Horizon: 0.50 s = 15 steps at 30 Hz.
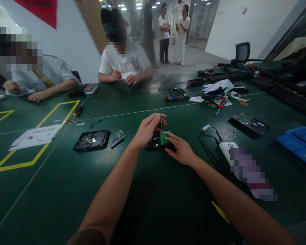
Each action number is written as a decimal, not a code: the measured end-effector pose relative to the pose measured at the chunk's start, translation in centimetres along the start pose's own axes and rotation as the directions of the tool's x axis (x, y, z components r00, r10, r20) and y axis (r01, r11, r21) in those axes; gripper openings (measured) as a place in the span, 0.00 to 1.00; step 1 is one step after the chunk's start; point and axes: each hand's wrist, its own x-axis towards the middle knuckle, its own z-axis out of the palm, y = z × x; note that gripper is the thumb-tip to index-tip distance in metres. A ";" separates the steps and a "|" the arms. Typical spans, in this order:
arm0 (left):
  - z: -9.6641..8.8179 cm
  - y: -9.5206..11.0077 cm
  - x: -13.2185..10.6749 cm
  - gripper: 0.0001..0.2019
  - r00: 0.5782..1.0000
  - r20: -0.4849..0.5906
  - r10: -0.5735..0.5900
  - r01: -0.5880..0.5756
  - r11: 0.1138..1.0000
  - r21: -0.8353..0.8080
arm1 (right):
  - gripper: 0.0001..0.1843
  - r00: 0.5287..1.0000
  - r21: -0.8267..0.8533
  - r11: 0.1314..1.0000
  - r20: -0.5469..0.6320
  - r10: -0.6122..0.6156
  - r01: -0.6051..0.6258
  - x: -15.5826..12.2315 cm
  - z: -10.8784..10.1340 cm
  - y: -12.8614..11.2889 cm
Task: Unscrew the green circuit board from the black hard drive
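Observation:
A hard drive (156, 141) lies on the green table in front of me, its green circuit board (164, 137) facing up. Over its far side, my left hand (152, 126) is closed around a small screwdriver (161, 122), of which only a bit of the yellow and dark handle shows; its tip is hidden. My right hand (180, 148) grips the right end of the drive, with fingers over the board and the thumb at the near edge. Left of the drive are a loose circuit board (118, 138) and another, black hard drive (92, 140).
A white power bank-like device (228, 149) with a cable lies to the right, near another hard drive (250, 124) and a blue tray (299, 143). Farther back are a red screwdriver (221, 106) and an electric screwdriver (177, 98). Two people sit across the table.

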 end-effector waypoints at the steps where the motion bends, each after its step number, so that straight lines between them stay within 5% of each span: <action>1: -0.1 -0.1 0.0 0.16 1.000 0.008 -0.014 0.014 1.000 -0.025 | 0.29 1.000 0.003 1.000 -0.001 -0.001 0.001 0.0 0.0 0.0; 5: 0.0 -0.3 0.1 0.15 1.000 0.012 -0.010 0.010 0.999 -0.049 | 0.29 1.000 0.007 1.000 0.008 -0.008 0.008 0.0 -0.2 -0.1; 15: 0.0 0.0 0.0 0.14 0.990 -0.073 0.123 -0.097 0.952 0.290 | 0.29 1.000 0.009 1.000 0.019 -0.001 0.001 0.0 -0.1 -0.1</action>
